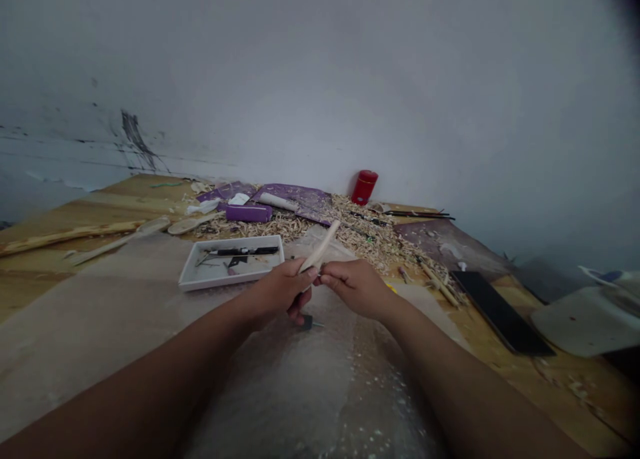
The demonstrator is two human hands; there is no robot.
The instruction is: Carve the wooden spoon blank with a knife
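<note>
Near the centre of the frame, a person's two bare forearms reach up from the bottom corners, and the hands meet over a grey sheet (pixel 100 339) draped across the lap. The left hand (pixel 280 292) is closed around the lower end of a pale carved wooden stick (pixel 320 247), which angles up and to the right. The right hand (pixel 355 287) comes in from the other side, its fingertips (pixel 323 279) pinching the same stick, so the hands are together and both on the wood. A small dark metal piece (pixel 307 322) pokes out below the left hand; whether it is a blade held in that hand cannot be told. Just left of the hands sits a white tray (pixel 186 272) holding a black-handled knife (pixel 245 251). Beyond, pale wood shavings (pixel 373 242) heap across a wooden workbench (pixel 540 372), around a purple block (pixel 249 213) and purple sheets (pixel 295 197). A red canister (pixel 364 187) stands against the white wall (pixel 350 79) at top centre. A rough wooden branch (pixel 65 239) lies at far left, and a flat black board (pixel 500 312) lies at right.
</note>
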